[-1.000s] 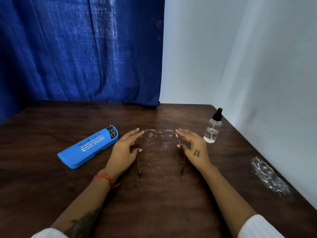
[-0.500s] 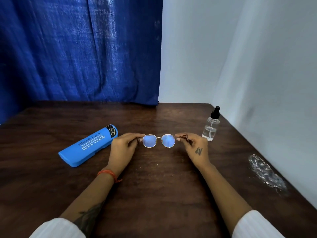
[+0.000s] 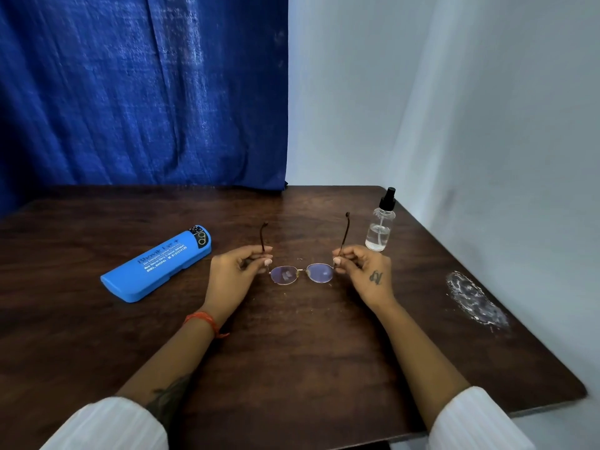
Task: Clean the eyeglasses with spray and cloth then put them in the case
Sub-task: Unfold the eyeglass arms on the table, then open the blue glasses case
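Thin-framed eyeglasses [image 3: 302, 273] with round lenses are held just above the dark wooden table [image 3: 292, 352], lenses toward me and both temple arms pointing up and away. My left hand [image 3: 233, 274] pinches the left temple, my right hand [image 3: 363, 271] pinches the right temple. A closed blue glasses case [image 3: 157, 263] lies on the table to the left of my left hand. A small clear spray bottle [image 3: 380, 222] with a black nozzle stands upright just beyond my right hand. No cloth is visible.
A whitish crumpled clear plastic piece [image 3: 474, 300] lies near the table's right edge. A blue curtain [image 3: 143, 92] hangs behind the table, a white wall [image 3: 454, 108] stands at the right. The table's near right corner ends at lower right.
The glasses lay flat with temples toward me; both hands picked them up and flipped them, so the temple arms now point up and away.
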